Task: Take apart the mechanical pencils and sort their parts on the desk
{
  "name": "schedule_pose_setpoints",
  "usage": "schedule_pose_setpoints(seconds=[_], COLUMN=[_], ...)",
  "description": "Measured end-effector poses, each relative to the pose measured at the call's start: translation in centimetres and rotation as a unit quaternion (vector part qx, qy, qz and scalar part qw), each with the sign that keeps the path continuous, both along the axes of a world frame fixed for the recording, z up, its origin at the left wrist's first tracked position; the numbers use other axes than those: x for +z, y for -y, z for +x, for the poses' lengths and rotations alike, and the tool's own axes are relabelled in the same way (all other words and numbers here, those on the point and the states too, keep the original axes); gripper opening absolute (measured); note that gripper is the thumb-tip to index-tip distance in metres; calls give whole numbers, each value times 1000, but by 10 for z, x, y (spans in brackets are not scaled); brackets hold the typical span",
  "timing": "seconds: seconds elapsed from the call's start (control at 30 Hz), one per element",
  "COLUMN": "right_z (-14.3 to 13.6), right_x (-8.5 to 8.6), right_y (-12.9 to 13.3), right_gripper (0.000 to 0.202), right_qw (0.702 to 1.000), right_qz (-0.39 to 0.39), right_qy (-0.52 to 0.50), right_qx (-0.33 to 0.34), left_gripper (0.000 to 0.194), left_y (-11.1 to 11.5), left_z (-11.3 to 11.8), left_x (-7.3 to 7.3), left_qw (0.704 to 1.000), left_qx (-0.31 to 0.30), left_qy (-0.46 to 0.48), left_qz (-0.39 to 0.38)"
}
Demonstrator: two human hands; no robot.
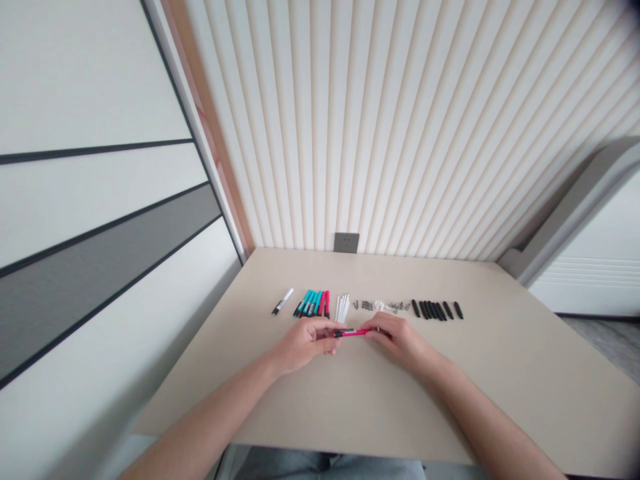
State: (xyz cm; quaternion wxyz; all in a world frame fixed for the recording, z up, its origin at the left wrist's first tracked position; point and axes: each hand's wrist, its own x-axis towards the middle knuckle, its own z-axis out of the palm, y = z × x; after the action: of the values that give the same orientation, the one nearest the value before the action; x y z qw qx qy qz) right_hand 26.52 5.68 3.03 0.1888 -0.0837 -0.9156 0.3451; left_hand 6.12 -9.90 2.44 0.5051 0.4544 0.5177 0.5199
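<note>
Between my two hands a pink pen barrel [356, 331] with a black clip end lies level above the table. My left hand [311, 340] pinches its black end, and the fingers of my right hand [393, 333] close round the other end, hiding that tip. Just beyond my left hand lies a row of turquoise pen barrels [309, 303] and pink pen barrels [324, 303] with black ends. White refill tubes [343, 308] lie beyond the held barrel. Small metal springs [367, 305] and small white parts [379, 305] sit behind my right hand.
Several black grip pieces [433, 310] lie in a row on the right of the beige table [280, 407]. One white pen [283, 301] with a black end lies at the left. A ribbed wall with a dark socket [347, 243] bounds the back; a white cabinet [125, 293] stands left.
</note>
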Motion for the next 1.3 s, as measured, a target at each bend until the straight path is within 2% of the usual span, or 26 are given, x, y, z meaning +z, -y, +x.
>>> schedule_pose_setpoints(seconds=[0.2,0.4,0.53,0.63,0.73,0.9,1.0,1.13,1.3], right_z=[1,2,1,1,3,6,7,5,3], right_x=[3,5,3,-2,-4,3,5,1,0], right_y=[-2,1,3,3,4,2,-1,-3,-4], right_gripper=[25,24,25,24,26,28,28,32,41], right_qw=[1000,1000,999,997,996,996,988,964,934], right_qz=[-16,-29,-39,-50,-60,-77,-139,-255,-343], right_qy=[-5,-9,-5,-1,-2,-41,-61,-73,-89], right_qx=[-10,-5,-15,-50,-71,-27,-11,-8,-33], left_gripper=[40,36,40,43,36,30,32,32,31], left_y=[2,3,3,2,1,1,2,3,2], left_z=[5,6,7,8,10,9,7,6,6], left_x=[5,6,7,4,0,2,5,5,3], left_qw=[998,998,998,999,998,995,994,992,991], left_qx=[4,11,13,21,59,86,94,98,107], left_qy=[53,61,63,43,-1,-31,-32,-49,-53], left_qz=[18,17,16,15,28,49,55,59,66])
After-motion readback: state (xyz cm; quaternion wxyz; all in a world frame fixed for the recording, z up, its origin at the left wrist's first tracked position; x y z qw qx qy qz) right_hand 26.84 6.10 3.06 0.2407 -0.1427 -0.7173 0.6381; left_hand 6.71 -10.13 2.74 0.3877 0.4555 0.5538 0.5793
